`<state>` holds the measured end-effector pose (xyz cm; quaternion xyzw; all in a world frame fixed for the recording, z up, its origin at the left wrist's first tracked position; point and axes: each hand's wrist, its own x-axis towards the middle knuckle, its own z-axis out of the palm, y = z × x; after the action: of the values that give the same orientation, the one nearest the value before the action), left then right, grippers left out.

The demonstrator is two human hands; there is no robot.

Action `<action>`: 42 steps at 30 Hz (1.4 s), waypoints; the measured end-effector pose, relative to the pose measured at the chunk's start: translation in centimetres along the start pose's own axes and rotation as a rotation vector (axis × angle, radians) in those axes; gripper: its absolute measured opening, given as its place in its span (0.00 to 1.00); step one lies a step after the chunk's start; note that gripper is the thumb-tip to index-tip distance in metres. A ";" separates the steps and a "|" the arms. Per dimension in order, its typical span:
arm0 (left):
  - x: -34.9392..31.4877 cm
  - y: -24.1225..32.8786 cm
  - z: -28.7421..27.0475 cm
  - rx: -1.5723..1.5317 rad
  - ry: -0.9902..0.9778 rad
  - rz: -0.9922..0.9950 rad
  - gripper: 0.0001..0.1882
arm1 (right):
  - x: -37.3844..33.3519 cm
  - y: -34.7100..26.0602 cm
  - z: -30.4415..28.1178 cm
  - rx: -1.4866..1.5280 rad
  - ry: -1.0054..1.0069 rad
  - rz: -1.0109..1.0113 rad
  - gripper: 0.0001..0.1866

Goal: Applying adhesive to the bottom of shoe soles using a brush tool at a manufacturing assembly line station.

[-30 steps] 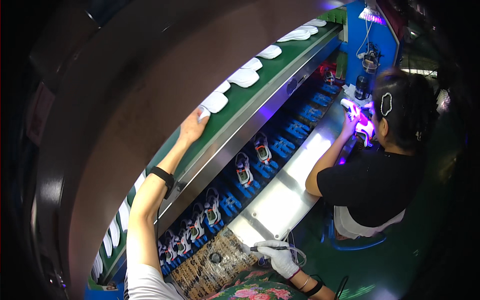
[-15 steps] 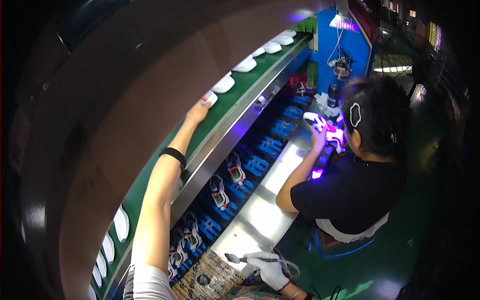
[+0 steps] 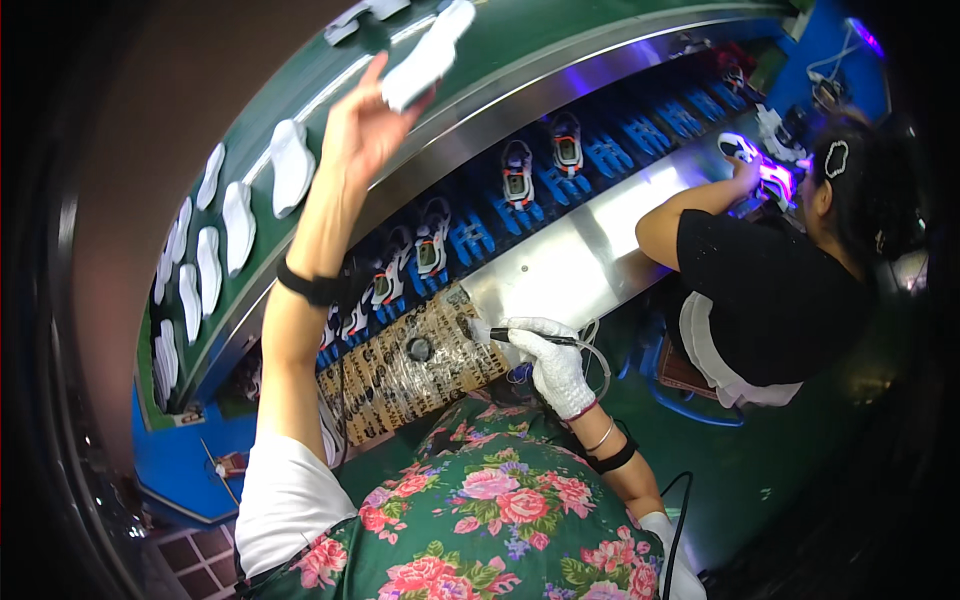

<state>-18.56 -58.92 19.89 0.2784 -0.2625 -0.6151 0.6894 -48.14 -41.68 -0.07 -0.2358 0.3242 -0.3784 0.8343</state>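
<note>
Taped surface bears dark print; left hand holds white sole.

"From where we stand, how is the floor?"
"Dark green, and a brown seat with blue frame is there."
"And the light?"
"A purple lamp glows near the blue panel; the metal surface gives back a white shine."

One held sole, one brush, two black bands. At least six more soles — toward the belt's left end.
</note>
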 end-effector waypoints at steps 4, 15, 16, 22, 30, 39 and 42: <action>-11.1 -2.1 -0.8 0.183 0.008 0.050 0.50 | -1.0 1.4 1.0 -0.097 -0.037 0.046 0.10; -9.1 1.7 -7.1 -0.014 0.359 0.064 0.42 | -2.2 6.4 4.2 -0.152 -0.057 0.113 0.12; -7.7 2.0 -6.1 -0.058 0.483 0.160 0.42 | -2.2 6.8 4.1 -0.178 -0.060 0.115 0.12; -4.2 4.9 -8.6 0.064 0.530 0.378 0.21 | -3.2 8.4 4.5 -0.219 -0.035 0.078 0.11; -5.3 5.2 -8.6 0.324 0.583 0.400 0.20 | -3.0 8.3 2.9 -0.146 0.003 0.023 0.12; -5.1 5.3 -8.4 0.351 0.554 0.503 0.18 | -3.1 8.4 3.1 -0.193 -0.011 0.025 0.12; -5.6 5.6 -8.6 0.270 0.515 0.473 0.19 | -2.9 8.5 2.8 -0.166 -0.024 0.016 0.12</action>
<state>-9.18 -52.30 17.66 0.4443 -0.2161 -0.3085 0.8128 -43.54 -33.85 -2.49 -0.3062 0.3462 -0.3406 0.8188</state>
